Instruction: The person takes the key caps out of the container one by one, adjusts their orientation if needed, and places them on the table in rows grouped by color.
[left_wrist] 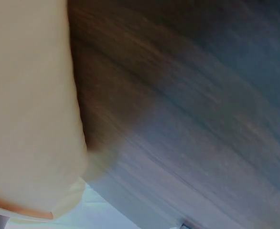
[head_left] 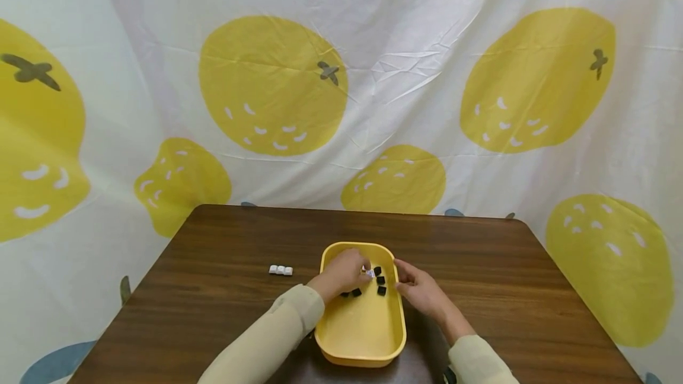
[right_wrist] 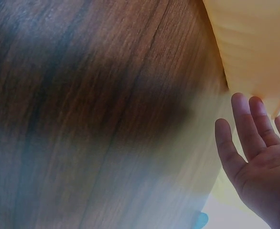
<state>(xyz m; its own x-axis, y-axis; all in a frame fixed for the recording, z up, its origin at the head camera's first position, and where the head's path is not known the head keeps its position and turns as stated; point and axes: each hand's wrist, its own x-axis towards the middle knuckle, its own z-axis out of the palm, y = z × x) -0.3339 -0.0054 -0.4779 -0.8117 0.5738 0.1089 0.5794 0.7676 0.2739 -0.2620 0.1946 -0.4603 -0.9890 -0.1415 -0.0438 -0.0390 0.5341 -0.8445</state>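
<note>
A yellow plastic bin (head_left: 368, 351) stands on the wooden table in the head view. My left hand (head_left: 347, 269) reaches into its far part, fingers bent, and pinches a small white piece (head_left: 370, 274) at the fingertips. Beside that piece, a column of small black keycaps (head_left: 380, 280) lies along the right of the bin floor. More black keycaps (head_left: 356, 293) show under the left wrist, partly hidden. Against the bin's outer right wall rests my right hand (head_left: 421, 293); its fingers (right_wrist: 248, 126) are fairly straight in the right wrist view. The left wrist view hides the left hand.
Three white keycaps (head_left: 280, 270) sit in a row on the dark wooden table (head_left: 224, 289), left of the bin. Behind the table's far edge hangs a white cloth (head_left: 384, 93) with yellow fruit prints.
</note>
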